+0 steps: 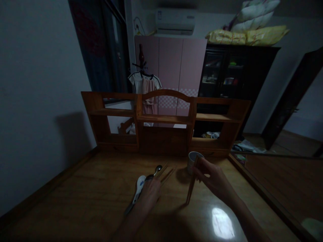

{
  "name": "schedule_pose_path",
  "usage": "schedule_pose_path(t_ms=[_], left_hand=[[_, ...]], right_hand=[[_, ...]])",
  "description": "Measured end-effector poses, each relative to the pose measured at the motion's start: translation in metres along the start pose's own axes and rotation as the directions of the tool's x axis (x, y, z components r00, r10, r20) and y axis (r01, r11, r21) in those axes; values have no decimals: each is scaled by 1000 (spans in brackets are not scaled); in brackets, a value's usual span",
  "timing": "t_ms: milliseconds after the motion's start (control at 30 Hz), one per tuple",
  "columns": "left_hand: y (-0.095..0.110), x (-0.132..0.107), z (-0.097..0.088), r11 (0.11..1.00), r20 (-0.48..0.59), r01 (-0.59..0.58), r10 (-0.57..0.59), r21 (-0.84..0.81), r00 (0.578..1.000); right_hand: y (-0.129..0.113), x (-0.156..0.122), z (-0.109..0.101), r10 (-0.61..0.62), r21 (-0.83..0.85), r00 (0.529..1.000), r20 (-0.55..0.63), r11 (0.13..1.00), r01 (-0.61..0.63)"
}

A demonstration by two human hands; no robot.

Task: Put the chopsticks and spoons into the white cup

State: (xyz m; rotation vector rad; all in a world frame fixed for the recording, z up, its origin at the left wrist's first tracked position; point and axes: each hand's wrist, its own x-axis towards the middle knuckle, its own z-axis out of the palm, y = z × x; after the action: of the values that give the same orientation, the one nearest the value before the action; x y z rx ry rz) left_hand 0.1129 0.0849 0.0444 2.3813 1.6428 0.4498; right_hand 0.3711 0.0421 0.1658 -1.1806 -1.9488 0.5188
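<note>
Our right hand (208, 173) pinches slim brown wooden chopsticks (191, 189), tips down, near a pale round cup (190, 164) on the glossy tan wooden table (83, 188). Our left hand (151, 191) is beside a white, blue-patterned spoon (140, 183); we cannot tell whether it grips anything.

Wood tabletop (88, 191), shelf (164, 139) along the back

Tabletop yellowish, glossy; bright glare patch (222, 223) near side, right of centre. Wooden shelf stands across far edge. Cup (190, 165) upright, right of centre, near the shelf. White spoon (140, 183) with blue pattern lies left of centre, handle toward near side. Dark utensil (149, 177) just beside it, mostly hidden. Metal spoon (158, 169) a bit farther back, bowl toward shelf. Chopsticks (167, 175) just right of it, blurred; can't tell count or if flat on tabletop.
</note>
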Motion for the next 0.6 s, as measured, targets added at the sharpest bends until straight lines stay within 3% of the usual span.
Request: schedule_pose_path(t_ms=[267, 433, 500, 600], left_hand=[[-9, -6, -4, 997, -40, 1, -5, -79, 999], [14, -2, -26, 965, -135, 11, -48, -261, 990], [32, -4, -34, 904, -169, 7, -87, -427, 982], [56, -9, -36, 721, -164, -2, -155, -692, 974]], right_hand=[[5, 1, 2, -9, -16, 1000, -10, 1000, 8], [4, 1, 2, -24, -26, 1000, -19, 999, 23], [3, 1, 3, -24, -15, 999, -24, 1000, 23], [-3, 1, 6, -29, 54, 999, -19, 998, 30]])
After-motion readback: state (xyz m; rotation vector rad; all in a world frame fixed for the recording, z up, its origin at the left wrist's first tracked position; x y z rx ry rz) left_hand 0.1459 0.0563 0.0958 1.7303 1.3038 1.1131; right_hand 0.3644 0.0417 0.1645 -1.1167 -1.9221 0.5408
